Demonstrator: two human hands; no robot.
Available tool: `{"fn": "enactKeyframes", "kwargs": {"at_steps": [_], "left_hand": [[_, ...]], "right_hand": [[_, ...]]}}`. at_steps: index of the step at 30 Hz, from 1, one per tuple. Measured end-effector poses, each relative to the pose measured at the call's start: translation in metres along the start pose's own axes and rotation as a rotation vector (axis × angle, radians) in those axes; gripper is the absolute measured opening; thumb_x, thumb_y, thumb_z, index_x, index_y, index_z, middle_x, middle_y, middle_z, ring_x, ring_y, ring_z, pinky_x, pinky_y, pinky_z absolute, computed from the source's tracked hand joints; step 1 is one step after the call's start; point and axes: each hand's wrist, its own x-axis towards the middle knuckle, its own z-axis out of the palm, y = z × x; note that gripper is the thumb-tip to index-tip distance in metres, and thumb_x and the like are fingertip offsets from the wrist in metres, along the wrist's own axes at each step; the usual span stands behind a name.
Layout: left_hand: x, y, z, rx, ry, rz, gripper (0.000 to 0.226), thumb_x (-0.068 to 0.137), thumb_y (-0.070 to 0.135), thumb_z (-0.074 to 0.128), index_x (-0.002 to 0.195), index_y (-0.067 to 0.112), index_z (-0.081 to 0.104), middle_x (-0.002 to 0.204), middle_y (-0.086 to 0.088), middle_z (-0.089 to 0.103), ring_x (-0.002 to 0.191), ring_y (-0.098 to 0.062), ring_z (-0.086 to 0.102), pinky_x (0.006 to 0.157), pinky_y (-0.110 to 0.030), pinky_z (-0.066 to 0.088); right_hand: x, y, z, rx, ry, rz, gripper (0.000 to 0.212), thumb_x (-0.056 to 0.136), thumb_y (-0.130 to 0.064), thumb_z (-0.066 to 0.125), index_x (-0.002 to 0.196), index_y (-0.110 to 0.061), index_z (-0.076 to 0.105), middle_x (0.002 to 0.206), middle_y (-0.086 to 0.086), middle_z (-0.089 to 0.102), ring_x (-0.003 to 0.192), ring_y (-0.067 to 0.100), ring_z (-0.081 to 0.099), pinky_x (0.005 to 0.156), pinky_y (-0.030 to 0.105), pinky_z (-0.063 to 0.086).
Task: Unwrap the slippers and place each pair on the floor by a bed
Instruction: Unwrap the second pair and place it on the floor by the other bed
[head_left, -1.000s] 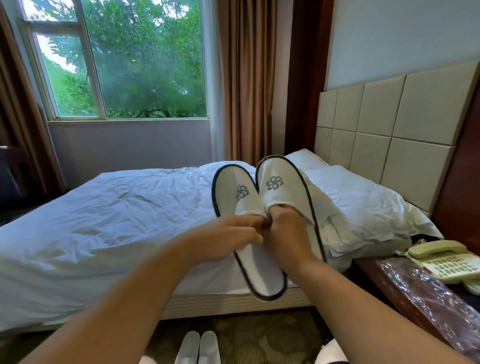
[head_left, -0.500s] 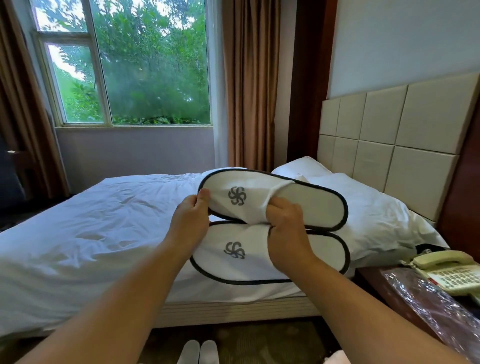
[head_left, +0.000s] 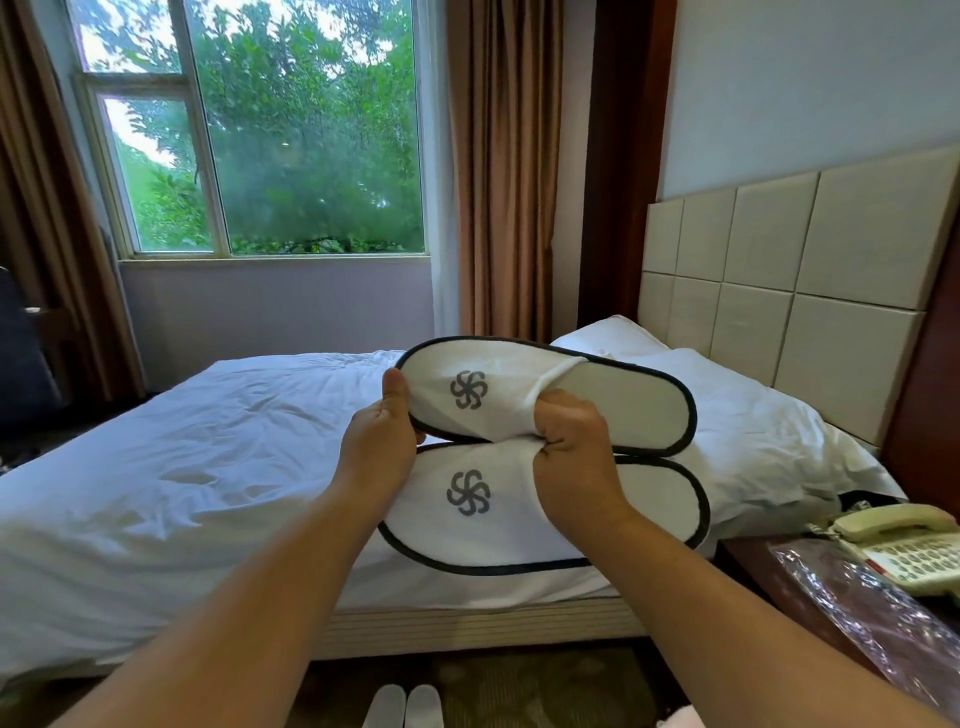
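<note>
i hold two white slippers with dark trim out in front of me, above the near edge of the bed (head_left: 182, 467), both lying sideways with their toes to the left. my left hand (head_left: 382, 447) grips the toe end of the upper slipper (head_left: 613, 400) — thumb pressed on its front, the other fingers hidden behind it. my right hand (head_left: 571, 457) is curled round the open edges of the toe covers, pinching the upper slipper and the lower slipper (head_left: 519, 525) together where they touch. down on the floor (head_left: 519, 691), at the near edge of view, a second pair (head_left: 402, 706) sits side by side by the bed. to the right, a nightstand (head_left: 748, 558) carries a telephone (head_left: 904, 540) and a crumpled plastic wrapper (head_left: 857, 618) — the wrapper lies nearer to me than the telephone.
</note>
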Motion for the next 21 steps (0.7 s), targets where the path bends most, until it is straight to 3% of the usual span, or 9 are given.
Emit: {"fn": "enactKeyframes", "kwargs": {"at_steps": [4, 7, 10, 13, 17, 21], "left_hand": [[0.002, -0.002, 0.0, -0.017, -0.019, -0.016, 0.079, 0.09, 0.074, 0.016, 0.056, 0.016, 0.058, 0.051, 0.003, 0.059, 0.055, -0.018, 0.056, 0.058, -0.031, 0.042], [0.003, -0.005, -0.001, -0.062, -0.03, -0.067, 0.079, 0.087, 0.078, 0.012, 0.049, 0.02, 0.051, 0.042, 0.006, 0.051, 0.05, -0.019, 0.05, 0.058, -0.032, 0.041], [0.006, -0.013, -0.002, -0.078, -0.044, -0.118, 0.088, 0.085, 0.079, 0.012, 0.061, 0.012, 0.063, 0.051, -0.001, 0.06, 0.059, -0.026, 0.059, 0.064, -0.037, 0.05], [0.009, -0.018, -0.003, -0.104, -0.074, -0.161, 0.091, 0.084, 0.081, 0.015, 0.083, 0.012, 0.074, 0.073, -0.009, 0.074, 0.077, -0.028, 0.07, 0.078, -0.042, 0.056], [0.01, -0.012, -0.005, -0.146, -0.087, -0.164, 0.086, 0.083, 0.081, 0.019, 0.071, 0.015, 0.074, 0.059, -0.001, 0.069, 0.067, -0.024, 0.066, 0.069, -0.038, 0.054], [0.004, -0.011, -0.007, -0.137, -0.078, -0.171, 0.082, 0.085, 0.08, 0.019, 0.063, 0.015, 0.065, 0.049, 0.004, 0.06, 0.06, -0.022, 0.058, 0.065, -0.034, 0.048]], "right_hand": [[0.003, 0.0, 0.003, -0.002, -0.028, 0.073, 0.009, 0.069, 0.023, 0.048, 0.067, 0.019, 0.056, 0.07, 0.031, 0.059, 0.069, 0.047, 0.057, 0.059, 0.059, 0.048], [0.004, -0.005, 0.002, 0.009, -0.045, 0.068, 0.01, 0.068, 0.023, 0.05, 0.064, 0.017, 0.057, 0.069, 0.029, 0.059, 0.067, 0.045, 0.057, 0.061, 0.055, 0.049], [0.003, -0.016, 0.0, 0.033, -0.02, 0.042, 0.018, 0.061, 0.021, 0.051, 0.05, 0.009, 0.044, 0.056, 0.024, 0.048, 0.053, 0.039, 0.047, 0.049, 0.043, 0.042], [0.0, -0.027, 0.0, 0.05, -0.01, 0.042, 0.019, 0.057, 0.016, 0.052, 0.048, 0.006, 0.038, 0.055, 0.023, 0.042, 0.051, 0.038, 0.039, 0.053, 0.036, 0.036], [0.001, -0.026, 0.001, 0.077, -0.022, 0.12, 0.018, 0.058, 0.019, 0.053, 0.051, 0.01, 0.039, 0.056, 0.024, 0.042, 0.051, 0.032, 0.036, 0.054, 0.038, 0.039], [0.002, -0.021, 0.002, 0.14, -0.051, 0.233, 0.014, 0.061, 0.018, 0.05, 0.053, 0.012, 0.04, 0.058, 0.014, 0.04, 0.055, 0.022, 0.035, 0.053, 0.031, 0.035]]}}
